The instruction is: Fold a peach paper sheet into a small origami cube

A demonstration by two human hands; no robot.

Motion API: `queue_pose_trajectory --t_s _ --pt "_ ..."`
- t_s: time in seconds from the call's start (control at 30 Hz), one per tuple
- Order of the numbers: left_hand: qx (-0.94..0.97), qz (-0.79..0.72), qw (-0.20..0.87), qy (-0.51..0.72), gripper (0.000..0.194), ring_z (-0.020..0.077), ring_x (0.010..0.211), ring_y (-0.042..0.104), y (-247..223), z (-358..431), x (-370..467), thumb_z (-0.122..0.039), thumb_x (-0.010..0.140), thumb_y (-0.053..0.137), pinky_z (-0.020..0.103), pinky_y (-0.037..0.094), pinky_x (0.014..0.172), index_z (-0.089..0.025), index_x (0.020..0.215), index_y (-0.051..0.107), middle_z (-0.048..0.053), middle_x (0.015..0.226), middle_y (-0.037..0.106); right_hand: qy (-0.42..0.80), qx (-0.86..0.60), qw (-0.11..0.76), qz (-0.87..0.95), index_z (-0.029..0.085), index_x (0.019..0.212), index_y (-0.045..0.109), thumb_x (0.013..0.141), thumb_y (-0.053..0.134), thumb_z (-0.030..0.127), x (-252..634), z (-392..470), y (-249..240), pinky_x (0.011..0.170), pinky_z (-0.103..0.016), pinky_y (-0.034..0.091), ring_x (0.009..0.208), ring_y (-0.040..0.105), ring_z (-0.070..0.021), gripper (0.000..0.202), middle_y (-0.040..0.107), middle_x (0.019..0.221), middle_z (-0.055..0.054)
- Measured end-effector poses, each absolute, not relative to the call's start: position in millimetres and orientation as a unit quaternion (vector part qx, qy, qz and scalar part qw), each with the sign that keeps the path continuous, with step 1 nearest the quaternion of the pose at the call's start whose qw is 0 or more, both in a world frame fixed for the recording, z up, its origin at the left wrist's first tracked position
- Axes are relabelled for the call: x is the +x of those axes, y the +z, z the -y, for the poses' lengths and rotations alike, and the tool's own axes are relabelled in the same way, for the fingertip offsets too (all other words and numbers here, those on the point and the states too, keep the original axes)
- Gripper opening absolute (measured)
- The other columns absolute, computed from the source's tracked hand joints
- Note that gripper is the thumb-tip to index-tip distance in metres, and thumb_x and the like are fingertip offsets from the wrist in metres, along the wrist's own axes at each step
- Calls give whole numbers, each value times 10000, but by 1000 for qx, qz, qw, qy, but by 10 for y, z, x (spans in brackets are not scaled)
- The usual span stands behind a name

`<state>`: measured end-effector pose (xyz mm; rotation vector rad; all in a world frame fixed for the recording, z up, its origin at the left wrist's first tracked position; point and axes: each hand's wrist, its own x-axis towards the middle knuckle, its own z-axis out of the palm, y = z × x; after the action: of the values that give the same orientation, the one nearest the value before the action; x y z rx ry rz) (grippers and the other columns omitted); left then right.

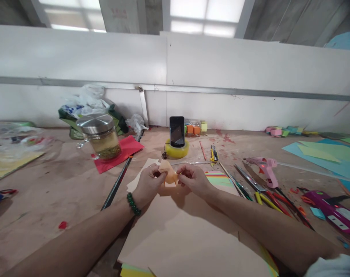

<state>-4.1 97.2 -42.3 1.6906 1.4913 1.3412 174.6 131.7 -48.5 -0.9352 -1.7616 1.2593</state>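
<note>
A small folded piece of orange paper (170, 176) is held up between my two hands, above a stack of pale peach sheets (180, 234). My left hand (151, 180), with a green bead bracelet at the wrist, pinches the paper's left side. On the other side, the fingertips of my right hand (194, 179) are closed on its right edge. Just beyond my hands, a phone (177, 131) stands upright on a yellow tape roll (177, 151).
Left are a lidded glass tea jar (102, 142) on red paper (133, 148) and a dark rod (117, 184). Right are a cutter (214, 153), scissors (251, 179), a pink glue gun (265, 167), a purple device (333, 209) and blue paper (313, 156). Small folded paper pieces (193, 129) lie behind.
</note>
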Motion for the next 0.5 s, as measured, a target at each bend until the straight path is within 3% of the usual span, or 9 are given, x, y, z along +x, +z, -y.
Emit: queue_pose_trajectory --t_s 0.27,0.5 --pt "644 -542 279 463 193 126 517 481 -380 -938 11 -293 681 528 223 366 472 -187 526 571 -25 540 505 394 -314 381 775 184 750 694 783 568 250 1756 -1272 -435 525 -231 409 563 524 -117 146 626 645 2" --pt "680 -522 282 431 174 165 661 531 -277 -843 59 -197 624 496 248 409 581 -185 604 668 5 632 568 401 -314 387 769 182 787 651 797 566 235 1749 -1284 -458 583 -246 442 614 555 -126 100 653 717 -7"
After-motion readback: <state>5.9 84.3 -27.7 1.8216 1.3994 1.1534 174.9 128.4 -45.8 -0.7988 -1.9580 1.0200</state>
